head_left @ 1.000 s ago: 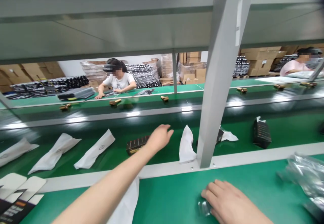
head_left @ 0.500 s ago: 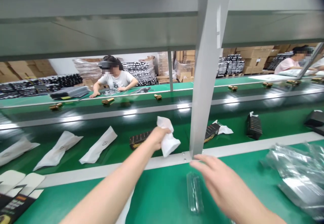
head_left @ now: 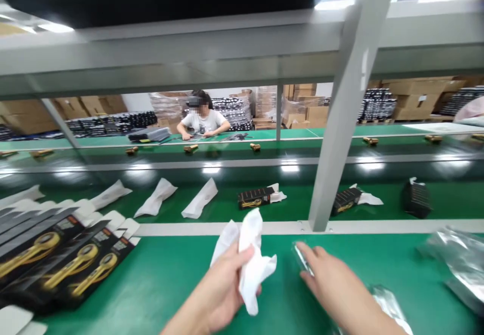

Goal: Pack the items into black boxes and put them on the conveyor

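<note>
My left hand (head_left: 227, 289) is closed around a crumpled white wrapper bag (head_left: 252, 254), held above the green table in front of me. Whatever is inside the bag is hidden. To its right, my right hand (head_left: 336, 284) grips a small clear plastic package (head_left: 302, 260) between thumb and fingers, largely covered by the hand. Another clear plastic package (head_left: 387, 299) lies beside my right forearm. Just beyond the hands, a black printed box (head_left: 255, 198) lies on the belt with white wrapping sticking out of its end.
Several flat black cartons (head_left: 94, 264) with a gold shower head print are stacked at left. White wrapped packets (head_left: 200, 199) lie along the green belt. A grey post (head_left: 336, 148) rises ahead of my right hand. Clear plastic bags (head_left: 461, 259) are heaped at right. A co-worker (head_left: 204, 120) sits opposite.
My left hand has drawn back from the belt to the table with the white wrapper bag. My right hand has taken hold of the clear plastic package. The view has swung left and upward.
</note>
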`<state>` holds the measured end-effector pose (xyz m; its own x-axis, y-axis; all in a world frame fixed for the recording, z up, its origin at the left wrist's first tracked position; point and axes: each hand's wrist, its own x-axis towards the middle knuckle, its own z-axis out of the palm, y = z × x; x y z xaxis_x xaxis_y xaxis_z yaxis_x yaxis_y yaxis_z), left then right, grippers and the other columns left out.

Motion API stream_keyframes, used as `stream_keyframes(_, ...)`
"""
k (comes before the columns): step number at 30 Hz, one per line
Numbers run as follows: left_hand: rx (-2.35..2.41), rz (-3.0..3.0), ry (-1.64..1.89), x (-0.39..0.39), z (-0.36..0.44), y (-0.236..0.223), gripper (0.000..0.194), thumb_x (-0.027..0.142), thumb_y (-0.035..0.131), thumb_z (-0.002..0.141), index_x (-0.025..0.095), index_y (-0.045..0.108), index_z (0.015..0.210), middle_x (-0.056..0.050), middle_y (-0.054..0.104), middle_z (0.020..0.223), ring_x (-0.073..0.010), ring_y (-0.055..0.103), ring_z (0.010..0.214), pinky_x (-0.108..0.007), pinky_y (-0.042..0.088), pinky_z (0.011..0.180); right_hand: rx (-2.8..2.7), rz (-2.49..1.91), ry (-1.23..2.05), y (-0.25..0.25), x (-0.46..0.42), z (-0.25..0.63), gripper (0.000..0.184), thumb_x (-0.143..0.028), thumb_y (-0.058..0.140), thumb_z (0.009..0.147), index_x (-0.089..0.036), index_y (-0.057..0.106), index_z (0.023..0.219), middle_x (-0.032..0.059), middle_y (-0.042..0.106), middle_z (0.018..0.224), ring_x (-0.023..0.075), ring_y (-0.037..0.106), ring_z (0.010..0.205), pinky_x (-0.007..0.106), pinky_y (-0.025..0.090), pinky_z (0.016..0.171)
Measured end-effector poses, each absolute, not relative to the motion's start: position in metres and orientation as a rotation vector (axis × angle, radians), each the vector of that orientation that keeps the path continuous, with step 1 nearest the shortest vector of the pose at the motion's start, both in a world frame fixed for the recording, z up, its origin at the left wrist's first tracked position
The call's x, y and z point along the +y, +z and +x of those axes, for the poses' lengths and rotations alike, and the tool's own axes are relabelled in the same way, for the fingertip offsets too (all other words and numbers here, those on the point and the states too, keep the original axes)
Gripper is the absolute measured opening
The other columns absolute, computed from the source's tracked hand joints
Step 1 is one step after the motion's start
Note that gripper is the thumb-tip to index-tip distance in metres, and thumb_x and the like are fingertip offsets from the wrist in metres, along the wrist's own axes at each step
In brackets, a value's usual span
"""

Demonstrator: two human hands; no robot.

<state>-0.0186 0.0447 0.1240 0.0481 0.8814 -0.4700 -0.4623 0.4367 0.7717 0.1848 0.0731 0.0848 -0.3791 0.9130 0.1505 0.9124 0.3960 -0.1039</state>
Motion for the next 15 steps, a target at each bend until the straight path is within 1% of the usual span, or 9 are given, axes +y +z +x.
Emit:
stream_keyframes(1, 1.078, 0.474, 1.112, 0.036, -0.017, 0.116, 0.03, 0.024, 0.061, 0.079, 0.017, 0.054, 0.107, -0.002, 0.061, 0.073, -0.0131, 0.058, 0.058, -0.023, 0.046, 0.051, -2.398, -1.613, 0.033, 0.091, 0.07, 0.188, 0.045, -0.021, 0.049, 0.086, -0.015, 0.045, 0.13, 0.0142, 0.064, 0.1, 0.025, 0.066, 0.082, 0.037, 0.055, 0.069)
stream_keyframes(3, 1.003, 0.477, 1.219, 0.024, -0.01, 0.097, 0.031, 0.02, 0.064, 0.075, 0.018, 0.055, 0.104, -0.001, 0.061, 0.075, -0.0127, 0.059, 0.065, -0.023, 0.047, 0.06, -2.209, -1.543, 0.171, 0.102, 0.059, 0.187, 0.048, -0.037, 0.043, 0.09, -0.017, 0.038, 0.134, 0.0129, 0.061, 0.109, 0.0204, 0.065, 0.085, 0.031, 0.054, 0.072)
stream_keyframes(5, 0.905, 0.502, 1.341, 0.018, -0.001, 0.075, 0.035, 0.02, 0.067, 0.071, 0.019, 0.055, 0.103, -0.002, 0.062, 0.081, -0.0153, 0.061, 0.076, -0.025, 0.047, 0.072, -2.099, -1.398, 0.38, 0.105, 0.043, 0.174, 0.048, -0.045, 0.043, 0.088, -0.017, 0.044, 0.128, 0.0102, 0.062, 0.102, 0.0157, 0.064, 0.073, 0.025, 0.054, 0.064)
stream_keyframes(7, 0.865, 0.56, 1.381, 0.015, 0.008, 0.057, 0.039, 0.024, 0.068, 0.069, 0.021, 0.053, 0.105, -0.003, 0.062, 0.084, -0.0192, 0.061, 0.083, -0.029, 0.046, 0.077, -2.09, -1.267, 0.515, 0.1, 0.028, 0.155, 0.041, -0.042, 0.044, 0.087, -0.017, 0.052, 0.119, 0.0082, 0.063, 0.094, 0.0131, 0.061, 0.062, 0.022, 0.053, 0.058)
stream_keyframes(9, 0.885, 0.629, 1.345, 0.012, 0.013, 0.045, 0.049, 0.024, 0.068, 0.069, 0.023, 0.048, 0.114, -0.004, 0.062, 0.089, -0.0211, 0.061, 0.089, -0.031, 0.044, 0.081, -2.068, -1.231, 0.524, 0.087, 0.018, 0.139, 0.036, -0.037, 0.044, 0.086, -0.017, 0.057, 0.112, 0.0082, 0.064, 0.094, 0.0135, 0.061, 0.062, 0.022, 0.053, 0.058)
stream_keyframes(11, 0.863, 0.666, 1.275, 0.007, 0.013, 0.04, 0.067, 0.02, 0.07, 0.065, 0.026, 0.039, 0.124, -0.004, 0.061, 0.097, -0.0215, 0.06, 0.095, -0.032, 0.043, 0.084, -2.012, -1.25, 0.457, 0.073, 0.013, 0.132, 0.035, -0.035, 0.044, 0.085, -0.018, 0.057, 0.112, 0.0092, 0.063, 0.102, 0.0164, 0.064, 0.072, 0.024, 0.054, 0.064)
stream_keyframes(13, 0.736, 0.658, 1.218, 0.0, 0.01, 0.042, 0.084, 0.014, 0.073, 0.057, 0.03, 0.034, 0.129, -0.004, 0.059, 0.108, -0.0217, 0.058, 0.101, -0.033, 0.042, 0.088, -2.003, -1.247, 0.355, 0.062, 0.01, 0.131, 0.036, -0.035, 0.046, 0.084, -0.018, 0.057, 0.113, 0.011, 0.063, 0.109, 0.021, 0.065, 0.088, 0.028, 0.055, 0.073)
stream_keyframes(14, 0.659, 0.64, 1.2, -0.003, 0.008, 0.044, 0.086, 0.015, 0.074, 0.053, 0.03, 0.035, 0.129, -0.004, 0.058, 0.111, -0.022, 0.058, 0.103, -0.032, 0.041, 0.088, -2.014, -1.238, 0.282, 0.058, 0.009, 0.132, 0.036, -0.034, 0.047, 0.083, -0.018, 0.057, 0.114, 0.0116, 0.063, 0.111, 0.0232, 0.064, 0.094, 0.031, 0.055, 0.077)
stream_keyframes(15, 0.603, 0.609, 1.19, -0.006, 0.007, 0.047, 0.085, 0.018, 0.076, 0.052, 0.03, 0.038, 0.127, -0.004, 0.058, 0.112, -0.0218, 0.058, 0.102, -0.031, 0.042, 0.088, -2.034, -1.228, 0.198, 0.055, 0.008, 0.133, 0.036, -0.032, 0.048, 0.083, -0.018, 0.058, 0.115, 0.0119, 0.063, 0.112, 0.025, 0.063, 0.098, 0.034, 0.054, 0.08)
